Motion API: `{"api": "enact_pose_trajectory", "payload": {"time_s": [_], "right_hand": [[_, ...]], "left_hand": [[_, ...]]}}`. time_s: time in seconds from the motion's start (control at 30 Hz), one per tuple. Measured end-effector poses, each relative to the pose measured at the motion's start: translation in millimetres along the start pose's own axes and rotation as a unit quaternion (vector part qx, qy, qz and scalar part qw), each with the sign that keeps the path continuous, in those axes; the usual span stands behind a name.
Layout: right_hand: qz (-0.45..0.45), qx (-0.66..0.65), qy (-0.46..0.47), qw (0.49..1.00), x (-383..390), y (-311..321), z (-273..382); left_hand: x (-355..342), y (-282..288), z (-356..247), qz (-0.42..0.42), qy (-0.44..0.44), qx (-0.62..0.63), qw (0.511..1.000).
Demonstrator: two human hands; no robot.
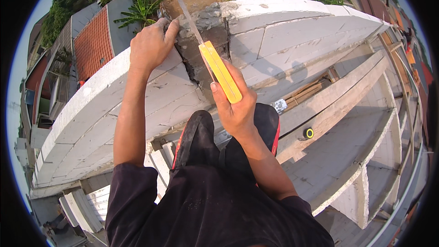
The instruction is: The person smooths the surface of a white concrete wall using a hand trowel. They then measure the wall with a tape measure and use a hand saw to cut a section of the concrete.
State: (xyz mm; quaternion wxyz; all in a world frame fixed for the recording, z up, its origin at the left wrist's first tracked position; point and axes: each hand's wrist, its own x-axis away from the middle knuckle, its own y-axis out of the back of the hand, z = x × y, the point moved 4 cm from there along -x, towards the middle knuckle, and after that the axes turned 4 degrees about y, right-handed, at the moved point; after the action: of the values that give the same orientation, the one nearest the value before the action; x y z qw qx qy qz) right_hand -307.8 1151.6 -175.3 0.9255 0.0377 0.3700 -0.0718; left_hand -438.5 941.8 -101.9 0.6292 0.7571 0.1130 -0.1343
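My right hand [238, 103] is closed around the yellow handle of a hand saw [221, 73]. Its long narrow blade, seen almost edge-on, points up and away past a rough grey concrete column [208, 41] set in a gap of the white block wall [98, 87]. At the wall's left section, beside that gap, my left hand [151, 45] grips the top edge. Its fingers curl over the far side, where their tips are hidden, and the thumb lies toward the column. The saw's teeth cannot be made out.
A timber plank [336, 103] runs along the wall at right, with a round black-and-yellow object [308, 133], perhaps a tape measure, on it. Below lie block-walled spaces [338, 164]. Beyond the wall, the ground drops to tiled roofs [93, 41] and a leafy plant [144, 9].
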Motion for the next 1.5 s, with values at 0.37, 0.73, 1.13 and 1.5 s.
{"api": "enact_pose_trajectory", "payload": {"time_s": [0.37,0.73,1.13,1.5], "right_hand": [[0.032,0.030,-0.100,0.994,100.2,53.9,13.0],[-0.012,-0.029,-0.012,0.999,-18.3,2.1,1.9],[0.043,0.033,-0.077,0.996,72.3,37.7,2.9],[-0.034,-0.081,-0.071,0.994,-35.3,-1.8,19.5]], "left_hand": [[0.7,3.9,-3.3,-0.016,-0.008,0.002,1.000],[-3.8,-2.8,0.4,0.009,0.012,-0.018,1.000],[-1.9,-3.1,2.2,-0.005,0.010,-0.002,1.000],[-1.3,-2.9,0.6,0.002,0.002,-0.007,1.000]]}}
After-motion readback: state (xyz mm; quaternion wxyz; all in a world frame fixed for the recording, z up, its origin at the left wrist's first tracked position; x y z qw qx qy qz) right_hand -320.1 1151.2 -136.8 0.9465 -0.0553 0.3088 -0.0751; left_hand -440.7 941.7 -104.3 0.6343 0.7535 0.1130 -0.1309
